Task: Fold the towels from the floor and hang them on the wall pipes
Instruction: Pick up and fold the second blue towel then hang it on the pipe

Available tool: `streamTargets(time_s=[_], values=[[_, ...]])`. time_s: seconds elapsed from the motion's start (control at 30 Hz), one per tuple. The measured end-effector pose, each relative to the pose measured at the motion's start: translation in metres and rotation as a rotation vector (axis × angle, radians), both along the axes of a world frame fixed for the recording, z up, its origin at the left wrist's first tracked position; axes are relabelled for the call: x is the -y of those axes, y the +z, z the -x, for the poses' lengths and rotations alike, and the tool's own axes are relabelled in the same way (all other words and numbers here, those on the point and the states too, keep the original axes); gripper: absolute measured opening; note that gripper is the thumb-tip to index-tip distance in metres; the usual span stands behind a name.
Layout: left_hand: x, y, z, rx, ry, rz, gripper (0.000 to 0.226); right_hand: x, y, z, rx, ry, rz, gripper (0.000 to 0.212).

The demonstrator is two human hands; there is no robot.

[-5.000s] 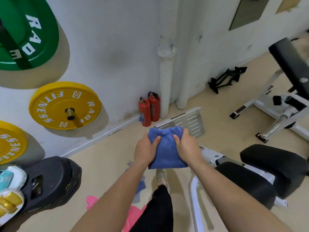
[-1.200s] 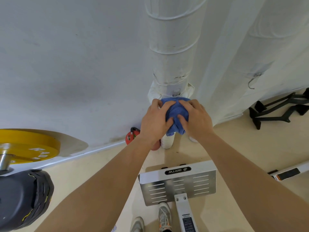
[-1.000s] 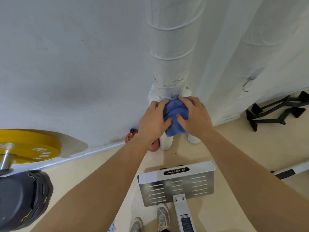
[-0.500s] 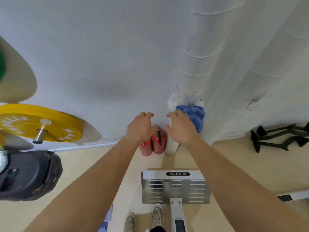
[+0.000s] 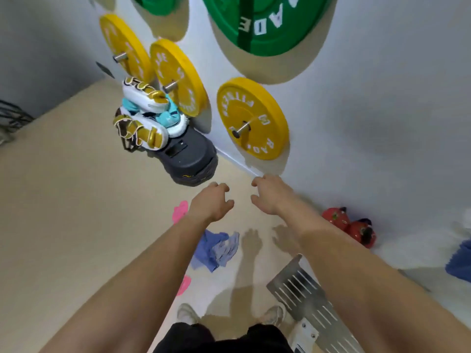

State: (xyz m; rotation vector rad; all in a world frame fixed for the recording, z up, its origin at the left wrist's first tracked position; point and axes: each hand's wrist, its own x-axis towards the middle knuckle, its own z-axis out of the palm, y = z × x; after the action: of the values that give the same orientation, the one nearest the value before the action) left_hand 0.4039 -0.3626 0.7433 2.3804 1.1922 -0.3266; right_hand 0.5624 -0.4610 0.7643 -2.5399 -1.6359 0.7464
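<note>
**Blue towel loose on the floor, both our hands empty**

The crumpled towel sits on open floor, out from the foot of the wall. It is nearer our feet than either hand and partly under our left forearm. Our left hand and right hand hover side by side above the floor, fingers apart and loosely bent, gripping nothing. So the pick-up lies back toward us and down. We judge the left hand the nearer one, with the right needing to cross inward. The heap's longer run seems to slant from beside our left forearm toward the wall, as far as the creases let us tell.

A pink towel lies just beside our left wrist, and another pink piece shows nearer our feet. A darker blue towel shows at the right edge of view; what carries it we cannot see. We see no basket or bin, and the floor towels lie loose.
</note>
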Motion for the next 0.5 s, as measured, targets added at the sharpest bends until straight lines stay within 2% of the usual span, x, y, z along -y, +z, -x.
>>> streamTargets(time_s=[0.13,0.27,0.5], values=[[-0.046,-0.011,0.108,-0.025,0.169,0.025,0.049,-0.069,-0.012,0.095,-0.036,0.132,0.022,0.049],[-0.090,-0.034,0.206,-0.040,0.226,0.073,0.049,-0.118,-0.039,0.184,-0.057,0.172,0.098,0.048],[-0.163,-0.080,0.309,-0.106,0.099,0.166,0.048,-0.161,-0.092,0.295,-0.169,-0.019,0.201,0.040]])
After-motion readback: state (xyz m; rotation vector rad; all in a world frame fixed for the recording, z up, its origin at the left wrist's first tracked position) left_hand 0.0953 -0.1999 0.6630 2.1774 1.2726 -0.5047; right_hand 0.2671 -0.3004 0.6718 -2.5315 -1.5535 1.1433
